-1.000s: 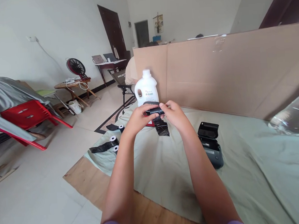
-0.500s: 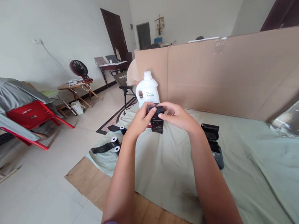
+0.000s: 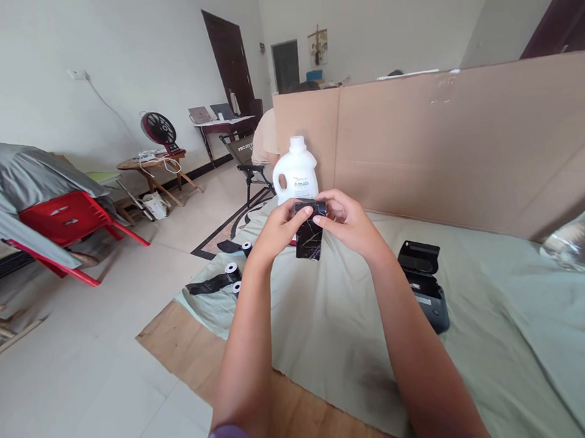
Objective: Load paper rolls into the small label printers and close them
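My left hand (image 3: 273,233) and my right hand (image 3: 350,223) meet in front of me, both pinching a small roll in black plastic wrap (image 3: 309,230) above the green cloth (image 3: 329,310); a loose flap of the wrap hangs down from it. Just behind the hands stands a white jug with a handle (image 3: 295,172). To the right of my right forearm a small dark label printer (image 3: 424,283) lies on the cloth with its lid up. Further paper rolls with black wrap (image 3: 229,277) lie near the cloth's left edge.
A tall cardboard sheet (image 3: 442,142) walls off the far side of the table. A clear plastic bag (image 3: 582,239) lies at the right. Across the tiled floor to the left are a red chair (image 3: 67,225), a round table with a fan (image 3: 159,131), and a folding chair (image 3: 245,159).
The hands turned the wrapped roll so it stands more upright, with the flap hanging below. The view shifted slightly right.
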The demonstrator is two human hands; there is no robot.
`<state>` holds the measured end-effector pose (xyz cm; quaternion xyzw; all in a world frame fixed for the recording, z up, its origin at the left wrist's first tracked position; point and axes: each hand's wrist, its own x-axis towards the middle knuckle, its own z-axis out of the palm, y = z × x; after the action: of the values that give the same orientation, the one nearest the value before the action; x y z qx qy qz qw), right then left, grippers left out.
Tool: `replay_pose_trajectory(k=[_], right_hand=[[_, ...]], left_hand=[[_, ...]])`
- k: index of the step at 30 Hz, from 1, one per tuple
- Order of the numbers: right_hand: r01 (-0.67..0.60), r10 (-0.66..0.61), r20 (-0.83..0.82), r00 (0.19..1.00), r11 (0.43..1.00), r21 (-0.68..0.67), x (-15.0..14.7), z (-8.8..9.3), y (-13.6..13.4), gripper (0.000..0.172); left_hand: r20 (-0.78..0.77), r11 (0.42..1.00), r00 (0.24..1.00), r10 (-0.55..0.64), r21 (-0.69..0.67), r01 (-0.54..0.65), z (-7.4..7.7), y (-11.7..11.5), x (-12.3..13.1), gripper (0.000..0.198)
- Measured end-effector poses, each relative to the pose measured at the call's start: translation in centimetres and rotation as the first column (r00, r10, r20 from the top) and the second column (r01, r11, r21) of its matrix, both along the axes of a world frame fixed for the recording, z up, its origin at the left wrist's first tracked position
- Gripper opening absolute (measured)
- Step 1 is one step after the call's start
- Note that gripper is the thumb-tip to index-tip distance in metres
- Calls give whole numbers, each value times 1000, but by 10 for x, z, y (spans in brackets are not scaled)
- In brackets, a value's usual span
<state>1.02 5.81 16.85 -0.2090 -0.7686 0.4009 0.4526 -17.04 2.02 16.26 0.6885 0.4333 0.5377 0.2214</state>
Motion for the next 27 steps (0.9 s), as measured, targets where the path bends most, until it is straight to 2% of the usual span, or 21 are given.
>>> replay_pose_trajectory(k=[4, 7, 9, 11, 14, 17, 19, 21, 23, 25, 27], right_hand=[[35, -35, -22, 999, 999, 12, -15, -6, -1, 30], [168, -176, 108, 978, 983, 75, -35, -16, 3, 28], [231, -259, 258, 931, 964, 133, -56, -27, 10, 25], [244, -300, 421, 856, 952, 183, -82, -42, 17, 22], [234, -336, 645, 686, 942, 242, -124, -66, 23, 23], [179, -345, 811, 473, 939, 295, -153, -85, 20, 27], [141, -335, 855, 396, 942, 304, -162, -90, 15, 26], [132, -336, 863, 377, 942, 309, -164, -88, 11, 24], [129, -357, 853, 380, 934, 333, -163, -79, 9, 29], [113, -375, 826, 420, 925, 363, -166, -67, 8, 37], [72, -360, 807, 468, 926, 371, -175, -57, 8, 41]], left_hand=[[-16, 995, 999, 45, -93, -47, 0, -2, -14, 42], [20, 957, 958, 286, -59, -284, 4, -9, -36, 39], [122, 881, 874, 471, -17, -472, 8, -16, -54, 37], [200, 802, 783, 589, -27, -596, 11, -22, -72, 37], [197, 710, 687, 699, -84, -699, 9, -25, -90, 30], [154, 654, 636, 756, -146, -743, 1, -21, -99, 27], [156, 625, 605, 781, -179, -760, -3, -17, -102, 27], [200, 593, 560, 804, -203, -779, -5, -15, -104, 25], [291, 556, 492, 821, -210, -804, -4, -14, -106, 22], [406, 531, 426, 809, -193, -825, -1, -15, -106, 18], [517, 535, 387, 764, -173, -827, 2, -16, -104, 17]])
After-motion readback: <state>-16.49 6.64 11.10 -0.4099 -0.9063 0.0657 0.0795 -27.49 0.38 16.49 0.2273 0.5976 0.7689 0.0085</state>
